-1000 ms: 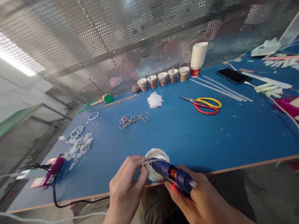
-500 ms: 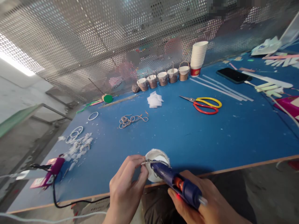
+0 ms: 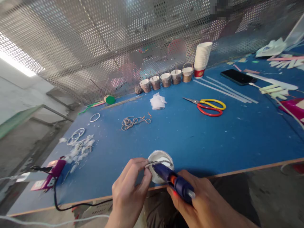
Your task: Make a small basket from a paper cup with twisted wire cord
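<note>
A small white-lined cup (image 3: 158, 155) stands at the table's near edge, with a grey twisted cord (image 3: 163, 161) across its mouth. Thumb and forefinger of my left hand (image 3: 133, 186) pinch the cord's left end at the rim. In my right hand (image 3: 199, 199) is a dark blue glue gun (image 3: 166, 174), a clear glue stick jutting from its back and a red light glowing by the fingers. The gun's nozzle touches or nearly touches the cord near my left fingertips; the exact contact is too small to tell.
Beyond lie loose cord (image 3: 135, 122), white pieces (image 3: 158, 101) and scissors (image 3: 209, 107). Wrapped cups (image 3: 165, 80) and stacked paper cups (image 3: 203, 58) line the mesh. A phone (image 3: 238, 77) lies right. At left are rings (image 3: 95, 117), fluff (image 3: 82, 148) and a power strip (image 3: 53, 174) with a black cable.
The glue gun and my right hand have shifted slightly left, and the gun's rear end is lower in angle and nearer the cup. My left hand keeps its pinch, almost unmoved.
</note>
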`<state>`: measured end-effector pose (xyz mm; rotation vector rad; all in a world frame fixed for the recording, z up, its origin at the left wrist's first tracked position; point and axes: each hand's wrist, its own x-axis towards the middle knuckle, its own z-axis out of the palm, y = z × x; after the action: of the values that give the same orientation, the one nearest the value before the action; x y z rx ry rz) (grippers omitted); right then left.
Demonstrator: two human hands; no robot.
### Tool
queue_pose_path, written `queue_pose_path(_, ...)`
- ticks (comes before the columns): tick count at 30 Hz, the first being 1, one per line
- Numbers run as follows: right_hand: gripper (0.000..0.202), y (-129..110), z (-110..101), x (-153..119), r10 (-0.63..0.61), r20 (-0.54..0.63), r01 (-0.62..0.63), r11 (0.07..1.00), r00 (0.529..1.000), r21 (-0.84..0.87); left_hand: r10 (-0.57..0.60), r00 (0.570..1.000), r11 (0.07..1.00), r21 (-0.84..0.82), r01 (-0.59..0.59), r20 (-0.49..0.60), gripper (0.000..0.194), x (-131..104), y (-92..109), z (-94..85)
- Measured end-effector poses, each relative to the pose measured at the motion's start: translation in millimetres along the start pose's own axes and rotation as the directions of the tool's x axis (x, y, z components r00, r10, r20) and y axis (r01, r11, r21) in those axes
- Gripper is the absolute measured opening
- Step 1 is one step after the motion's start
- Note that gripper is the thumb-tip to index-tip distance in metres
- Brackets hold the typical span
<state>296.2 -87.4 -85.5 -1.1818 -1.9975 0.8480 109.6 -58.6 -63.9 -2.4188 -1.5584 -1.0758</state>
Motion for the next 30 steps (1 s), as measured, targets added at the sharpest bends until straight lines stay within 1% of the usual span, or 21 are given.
queue_pose_path(4, 0.012, 3.5, -0.5, -7.0, -0.045, -0.044, 0.044, 0.998, 0.998, -0.034, -0.008, 1.0, 1.0, 0.009, 0.008, -0.005, 0.015, 1.4, 0.1, 1.0)
queue_pose_path(7, 0.012, 3.9, -0.5, -7.4, -0.08, -0.07, 0.078, 0.996, 0.994, -0.033, -0.003, 1.0, 1.0, 0.002, 0.003, -0.006, 0.017, 1.7, 0.1, 0.9)
queue_pose_path(13, 0.016, 1.7, -0.6, 4.0, -0.05, -0.035, 0.049, 0.999, 0.998, -0.015, 0.002, 1.0, 1.0, -0.006, -0.002, -0.006, 0.017, 0.7, 1.0, -0.5)
queue_pose_path(16, 0.017, 2.8, -1.1, 2.0, -0.036, -0.013, 0.036, 0.999, 0.999, -0.019, 0.006, 1.0, 1.0, 0.001, -0.006, -0.003, 0.016, 0.1, 0.3, 0.1)
queue_pose_path(22, 0.013, 3.7, -1.6, -9.3, -0.056, -0.061, 0.055, 0.998, 0.997, -0.021, 0.005, 1.0, 1.0, 0.013, -0.005, 0.017, 0.016, -0.2, -1.9, 1.6)
queue_pose_path(25, 0.013, 2.3, -0.8, -4.9, -0.049, -0.072, 0.047, 0.998, 0.996, -0.03, 0.0, 1.0, 1.0, 0.003, 0.0, 0.017, 0.016, 1.1, -0.5, 1.6)
queue_pose_path(30, 0.017, 1.5, -1.9, 4.5, -0.027, -0.039, 0.027, 1.0, 0.999, -0.014, -0.002, 1.0, 1.0, -0.006, 0.001, -0.001, 0.016, 3.3, 2.4, 1.9)
